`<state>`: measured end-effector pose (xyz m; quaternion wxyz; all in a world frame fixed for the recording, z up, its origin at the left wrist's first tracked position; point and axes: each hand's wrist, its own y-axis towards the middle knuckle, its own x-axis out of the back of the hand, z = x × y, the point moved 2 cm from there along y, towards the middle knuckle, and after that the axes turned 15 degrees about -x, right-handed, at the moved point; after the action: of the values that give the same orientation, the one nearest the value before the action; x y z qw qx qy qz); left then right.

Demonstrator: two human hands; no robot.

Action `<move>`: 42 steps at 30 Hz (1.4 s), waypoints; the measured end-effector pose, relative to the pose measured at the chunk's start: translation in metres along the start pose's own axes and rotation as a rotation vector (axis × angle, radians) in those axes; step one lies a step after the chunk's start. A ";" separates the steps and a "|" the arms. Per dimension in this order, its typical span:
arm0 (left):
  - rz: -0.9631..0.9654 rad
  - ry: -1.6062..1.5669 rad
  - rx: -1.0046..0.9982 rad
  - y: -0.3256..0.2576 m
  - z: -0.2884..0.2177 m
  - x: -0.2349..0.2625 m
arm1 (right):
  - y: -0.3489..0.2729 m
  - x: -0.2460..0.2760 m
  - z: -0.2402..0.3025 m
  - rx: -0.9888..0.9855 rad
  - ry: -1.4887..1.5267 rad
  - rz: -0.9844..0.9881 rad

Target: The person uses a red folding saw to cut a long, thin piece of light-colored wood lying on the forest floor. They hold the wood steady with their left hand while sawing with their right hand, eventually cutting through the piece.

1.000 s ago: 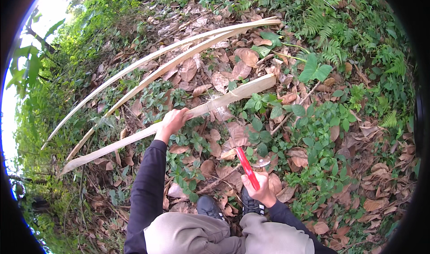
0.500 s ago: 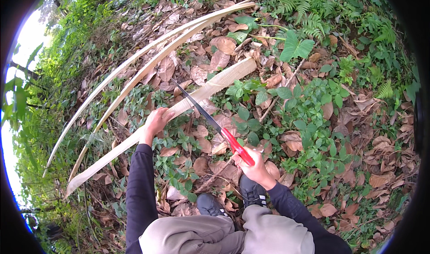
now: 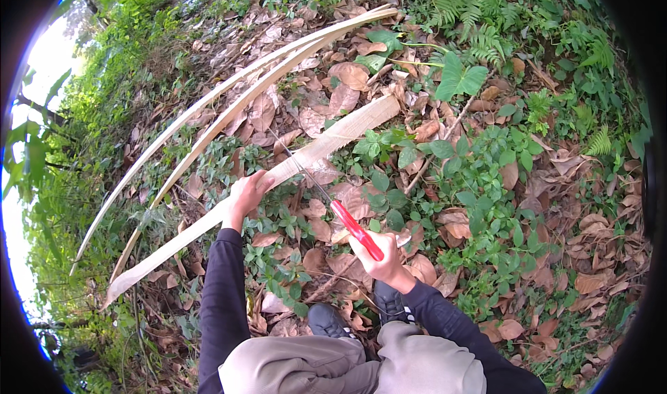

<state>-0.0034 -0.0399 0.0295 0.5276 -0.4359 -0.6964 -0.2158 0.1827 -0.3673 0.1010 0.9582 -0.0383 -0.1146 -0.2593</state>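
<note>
1. Right hand (image 3: pixel 381 255) first: it's wrapped tight around the red handle of a long knife (image 3: pixel 326 198), low and centre, just above the person's knees.
2. The knife's thin dark blade runs up and to the left from that handle, and its far part lies across the wide pale strip (image 3: pixel 326 143); whether the edge is biting into it or only resting there is too fine to tell.
3. Over to the left hand (image 3: pixel 246 194): fingers closed around that same wide strip, gripping it just left of where the blade crosses.
4. The wide strip stretches on a long diagonal, from the lower left by the grass up to the right among the green plants, with its right end cut off square.
5. Beyond it, further from the person, two thinner pale strips (image 3: pixel 229 106) curve side by side along the ground, meeting near their upper right tips.
6. Everything lies on a forest floor (image 3: pixel 590 206) of brown dead leaves, low green creepers and ferns.
7. At the bottom edge: dark sleeves, light trousers, and dark shoes (image 3: pixel 326 319) planted in the leaves between the two arms.
</note>
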 end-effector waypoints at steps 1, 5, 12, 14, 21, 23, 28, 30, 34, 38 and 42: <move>-0.007 -0.004 0.001 -0.003 0.004 -0.003 | 0.004 -0.003 0.002 -0.130 0.070 0.029; -0.041 0.031 -0.019 0.000 0.005 -0.007 | 0.005 -0.006 -0.006 -0.124 0.045 -0.010; -0.042 -0.008 0.019 -0.007 0.002 -0.001 | 0.003 -0.008 -0.004 -0.148 0.000 0.012; -0.068 0.031 0.006 -0.005 0.001 -0.004 | 0.001 -0.007 -0.002 -0.181 0.035 -0.002; -0.078 -0.017 0.020 -0.010 0.007 -0.007 | 0.001 -0.016 -0.001 -0.171 0.025 0.009; -0.061 -0.024 0.026 -0.009 0.007 -0.006 | 0.004 -0.020 -0.005 -0.139 -0.004 -0.003; -0.057 0.008 0.005 -0.009 0.003 -0.006 | -0.005 -0.021 -0.011 -0.163 -0.030 -0.038; -0.068 0.008 -0.008 -0.010 0.005 -0.007 | -0.010 -0.024 -0.019 -0.204 0.025 -0.046; -0.092 0.010 -0.034 -0.009 0.007 -0.013 | -0.012 -0.023 -0.029 -0.270 0.150 -0.027; -0.105 0.042 -0.026 -0.008 0.008 -0.010 | -0.002 -0.017 -0.030 -0.225 0.115 -0.033; -0.097 0.036 -0.027 -0.009 0.009 -0.011 | 0.003 -0.024 -0.026 -0.225 0.106 -0.008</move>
<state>-0.0157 -0.0418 0.0178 0.5233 -0.4048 -0.7040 -0.2582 0.1694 -0.3569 0.0700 0.9515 -0.1313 -0.0342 -0.2762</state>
